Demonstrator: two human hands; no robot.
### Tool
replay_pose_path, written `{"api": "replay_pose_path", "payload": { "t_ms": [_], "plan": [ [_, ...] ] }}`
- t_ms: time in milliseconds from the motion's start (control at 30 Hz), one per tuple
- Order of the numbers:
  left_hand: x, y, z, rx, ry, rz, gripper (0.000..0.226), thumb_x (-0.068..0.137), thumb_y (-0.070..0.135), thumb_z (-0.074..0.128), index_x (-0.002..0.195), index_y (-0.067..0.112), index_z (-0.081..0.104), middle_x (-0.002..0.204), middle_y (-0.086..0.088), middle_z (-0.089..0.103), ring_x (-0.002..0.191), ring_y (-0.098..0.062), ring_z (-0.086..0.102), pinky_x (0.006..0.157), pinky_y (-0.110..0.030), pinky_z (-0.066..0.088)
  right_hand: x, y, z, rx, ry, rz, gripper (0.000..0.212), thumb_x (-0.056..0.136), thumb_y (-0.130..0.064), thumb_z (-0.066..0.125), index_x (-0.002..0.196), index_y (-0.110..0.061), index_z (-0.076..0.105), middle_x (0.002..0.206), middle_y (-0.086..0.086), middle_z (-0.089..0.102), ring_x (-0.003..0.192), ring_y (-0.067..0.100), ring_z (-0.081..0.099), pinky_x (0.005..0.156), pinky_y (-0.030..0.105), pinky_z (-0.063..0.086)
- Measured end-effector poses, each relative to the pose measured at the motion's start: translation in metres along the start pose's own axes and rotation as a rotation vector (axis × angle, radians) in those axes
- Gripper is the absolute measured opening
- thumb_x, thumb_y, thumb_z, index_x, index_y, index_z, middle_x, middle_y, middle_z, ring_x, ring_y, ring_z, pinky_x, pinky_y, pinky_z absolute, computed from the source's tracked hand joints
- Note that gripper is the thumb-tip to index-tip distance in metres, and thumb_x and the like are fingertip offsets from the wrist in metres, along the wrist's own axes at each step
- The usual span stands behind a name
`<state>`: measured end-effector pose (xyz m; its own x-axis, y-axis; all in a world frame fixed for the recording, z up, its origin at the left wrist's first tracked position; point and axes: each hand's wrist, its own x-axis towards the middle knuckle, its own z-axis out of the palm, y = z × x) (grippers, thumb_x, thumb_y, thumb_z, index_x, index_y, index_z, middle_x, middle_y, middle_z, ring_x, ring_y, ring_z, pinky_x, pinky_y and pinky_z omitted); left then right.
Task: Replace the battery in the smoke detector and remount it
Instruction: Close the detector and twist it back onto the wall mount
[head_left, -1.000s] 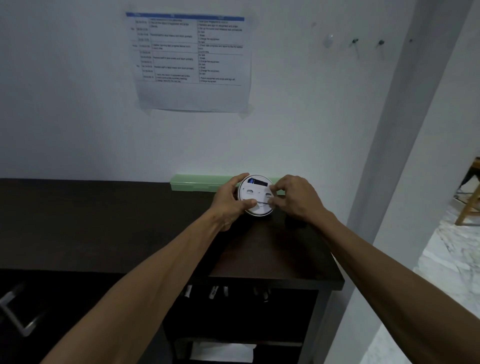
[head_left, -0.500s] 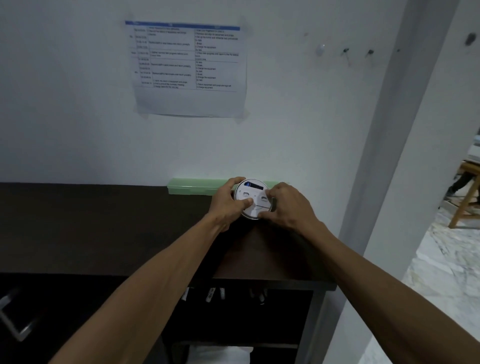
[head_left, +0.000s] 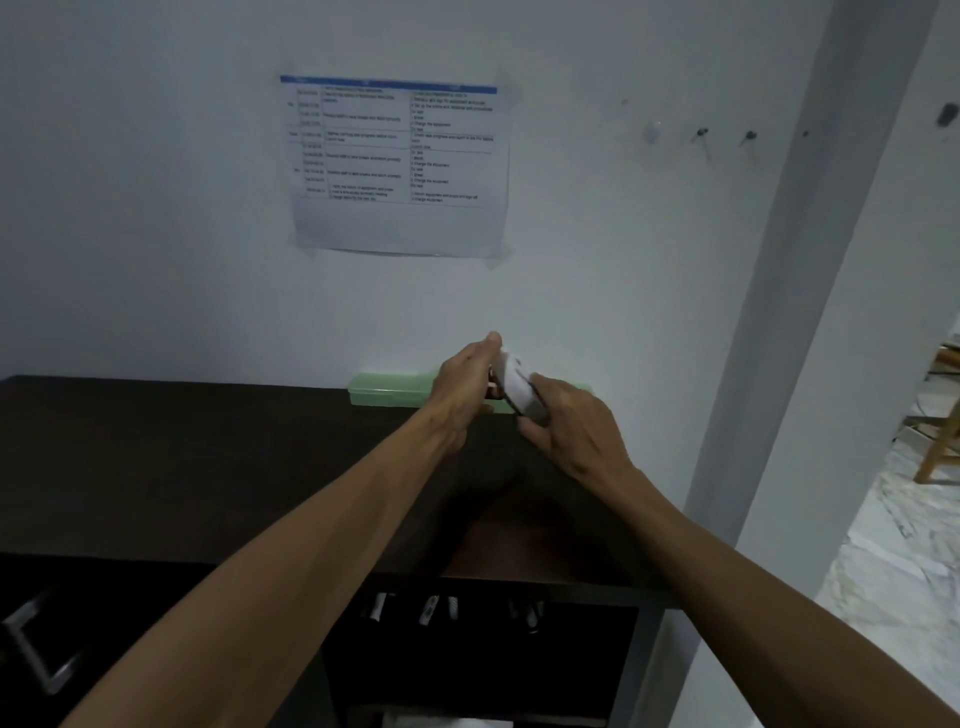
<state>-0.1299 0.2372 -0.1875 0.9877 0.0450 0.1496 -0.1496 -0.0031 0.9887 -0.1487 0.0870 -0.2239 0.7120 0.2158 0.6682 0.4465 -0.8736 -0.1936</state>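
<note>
Left hand (head_left: 462, 397), right hand (head_left: 576, 436) around detector (head_left: 519, 391)

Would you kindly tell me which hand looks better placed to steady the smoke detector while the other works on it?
Right, probably: the right hand wraps the lower edge of the smoke detector from beneath, holding it tilted above the desk. The left hand holds only its upper rim, so seems freer.

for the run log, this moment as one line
left hand: grips smoke detector | right hand: grips smoke detector | pose: tilted, over dark table | mounted: no
</note>
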Motion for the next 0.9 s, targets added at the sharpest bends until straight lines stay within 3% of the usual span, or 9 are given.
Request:
{"api": "replay_pose_path", "payload": {
  "t_ms": [67,133,233,300,367,533,667,767,900],
  "plan": [
    [0.002,0.007,0.000,0.052,-0.018,0.047,0.037,0.101,0.046,0.046,0.128,0.025,0.061,0.117,-0.005,0.070,0.101,-0.021,0.065,0.087,-0.040,0.051,0.003,-0.005,0.000,0.228,0.078,0.153,0.037,0.088,-0.032,0.068,0.118,-0.010,0.064,0.102,0.006,0.071,0.080,0.017,0.066,0.069,0.026,0.057],
    [0.004,0.007,0.000,0.100,0.000,0.068,0.047,0.101,0.045,0.047,0.146,0.030,0.043,0.125,-0.007,0.066,0.112,-0.022,0.061,0.097,-0.042,0.047,0.005,-0.009,0.000,0.476,0.144,0.350,0.030,0.088,-0.030,0.069,0.112,-0.012,0.067,0.097,0.000,0.068,0.077,0.008,0.065,0.062,0.014,0.054],
    [0.006,0.007,0.004,0.121,0.038,-0.018,0.062,0.096,0.048,0.055,0.150,0.023,0.038,0.143,-0.009,0.054,0.130,-0.029,0.049,0.110,-0.047,0.041,0.010,-0.010,-0.004,1.009,0.193,0.601,0.023,0.088,-0.017,0.066,0.111,-0.010,0.068,0.107,0.007,0.071,0.092,0.019,0.070,0.074,0.028,0.061],
    [0.004,0.008,0.008,0.086,-0.025,-0.079,0.058,0.096,0.047,0.058,0.141,0.011,0.050,0.135,-0.007,0.055,0.128,-0.028,0.048,0.112,-0.047,0.038,0.012,-0.014,-0.009,1.361,0.198,0.699,0.013,0.091,-0.010,0.061,0.102,-0.013,0.067,0.105,0.008,0.072,0.099,0.024,0.070,0.085,0.037,0.060],
    [0.002,0.010,0.012,0.033,-0.066,-0.094,0.049,0.095,0.042,0.061,0.130,0.008,0.060,0.121,-0.004,0.059,0.121,-0.025,0.051,0.111,-0.045,0.039,0.015,-0.015,-0.011,1.541,0.192,0.732,0.013,0.092,-0.010,0.059,0.102,-0.012,0.067,0.102,0.011,0.074,0.101,0.025,0.070,0.091,0.039,0.056],
    [0.010,0.018,0.015,-0.105,-0.040,-0.061,0.035,0.093,0.032,0.068,0.117,0.006,0.068,0.117,-0.011,0.071,0.102,-0.022,0.062,0.080,-0.030,0.049,0.017,-0.011,-0.013,1.526,0.114,0.713,0.020,0.090,-0.016,0.061,0.107,-0.009,0.069,0.095,0.009,0.072,0.088,0.020,0.063,0.080,0.036,0.049],
    [0.021,0.030,0.011,-0.170,-0.091,-0.039,0.035,0.093,0.017,0.068,0.120,-0.003,0.063,0.117,-0.017,0.070,0.107,-0.029,0.068,0.084,-0.032,0.058,0.029,0.007,-0.034,1.443,0.145,0.646,0.015,0.092,-0.016,0.062,0.104,-0.010,0.069,0.093,0.002,0.072,0.095,0.018,0.063,0.086,0.037,0.052],
    [0.027,0.044,0.011,-0.139,-0.135,-0.015,0.033,0.093,0.014,0.068,0.121,-0.001,0.063,0.115,-0.015,0.070,0.104,-0.027,0.069,0.085,-0.034,0.060,0.042,0.022,-0.054,1.311,0.114,0.573,0.027,0.093,-0.020,0.063,0.113,-0.002,0.066,0.104,0.010,0.071,0.098,0.023,0.066,0.087,0.038,0.058],
    [0.037,0.063,0.017,-0.092,-0.181,0.047,0.033,0.093,0.014,0.067,0.123,0.000,0.062,0.118,-0.013,0.067,0.107,-0.026,0.065,0.078,-0.030,0.059,0.057,0.035,-0.077,1.160,0.080,0.482,0.029,0.091,-0.016,0.067,0.118,-0.004,0.065,0.109,0.017,0.071,0.095,0.024,0.069,0.084,0.039,0.060]
  ]
}}
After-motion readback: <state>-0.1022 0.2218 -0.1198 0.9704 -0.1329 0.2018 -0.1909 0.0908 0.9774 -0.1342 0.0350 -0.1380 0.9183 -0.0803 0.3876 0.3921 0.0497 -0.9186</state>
